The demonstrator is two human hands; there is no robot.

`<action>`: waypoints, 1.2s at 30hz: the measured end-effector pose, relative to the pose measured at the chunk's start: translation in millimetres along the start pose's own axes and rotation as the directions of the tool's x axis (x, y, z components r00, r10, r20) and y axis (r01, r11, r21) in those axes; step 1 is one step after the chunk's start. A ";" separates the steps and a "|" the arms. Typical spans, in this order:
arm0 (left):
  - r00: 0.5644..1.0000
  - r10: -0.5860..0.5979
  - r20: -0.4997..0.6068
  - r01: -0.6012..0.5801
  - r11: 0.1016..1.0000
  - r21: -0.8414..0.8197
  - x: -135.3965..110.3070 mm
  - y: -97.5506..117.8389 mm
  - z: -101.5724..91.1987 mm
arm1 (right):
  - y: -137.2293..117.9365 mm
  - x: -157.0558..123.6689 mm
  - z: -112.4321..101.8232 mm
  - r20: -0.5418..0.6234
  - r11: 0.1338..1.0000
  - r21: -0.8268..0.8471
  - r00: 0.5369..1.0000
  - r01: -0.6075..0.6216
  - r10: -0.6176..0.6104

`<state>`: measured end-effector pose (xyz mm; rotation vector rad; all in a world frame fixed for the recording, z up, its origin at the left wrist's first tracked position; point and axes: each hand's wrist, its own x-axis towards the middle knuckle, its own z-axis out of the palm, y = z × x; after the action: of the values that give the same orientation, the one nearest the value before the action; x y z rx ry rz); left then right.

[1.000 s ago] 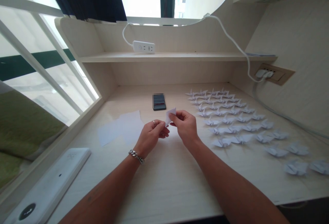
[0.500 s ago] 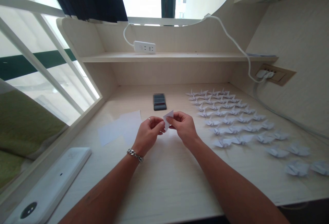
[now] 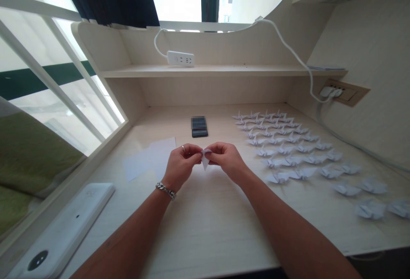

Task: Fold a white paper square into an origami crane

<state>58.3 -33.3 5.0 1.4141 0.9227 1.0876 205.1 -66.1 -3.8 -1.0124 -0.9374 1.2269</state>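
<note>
A small piece of folded white paper (image 3: 205,162) is held above the desk, its narrow point hanging down between my hands. My left hand (image 3: 183,161), with a ring and a chain bracelet, pinches its left upper edge. On the opposite edge, the thumb and fingers of my right hand (image 3: 226,157) are closed. The fingertips cover much of the paper's top. Rows of folded paper cranes (image 3: 288,149) stand on the desk to the right. Flat white paper sheets (image 3: 150,157) lie left of my left hand.
Beyond my hands lies a dark phone-like object (image 3: 199,126), partly pixelated. A white, long device (image 3: 68,228) rests at the front left. On the back shelf (image 3: 224,73) sits a white power strip (image 3: 180,59); a cable runs to the wall socket (image 3: 344,92).
Both hands have shifted slightly, and the folded paper has turned from a tilted, wider face to a narrow point facing down. My left hand now grips its upper edge.
</note>
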 end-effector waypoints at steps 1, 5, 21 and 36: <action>1.000 -0.003 -0.003 0.003 1.000 -0.010 0.1 0.3 0.1 | -0.9 -0.2 -0.1 -0.003 1.000 0.012 1.000 -0.008 0.008; 1.000 -0.015 -0.014 0.014 0.999 -0.050 0.0 0.7 0.5 | -6.3 -1.4 -2.2 0.038 0.996 0.079 0.998 -0.047 0.044; 0.996 -0.087 -0.005 0.087 0.996 -0.009 2.8 -5.1 -0.8 | 4.3 3.7 -5.1 -0.047 0.993 -0.102 0.996 0.065 -0.070; 0.999 0.028 0.023 -0.032 0.978 0.204 4.3 -13.3 0.9 | 10.2 5.3 -4.4 -0.010 0.958 -0.255 0.991 0.129 -0.136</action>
<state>60.8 -27.8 -7.7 1.6086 1.0246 1.0210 207.0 -60.7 -14.7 -1.1445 -1.1437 0.9948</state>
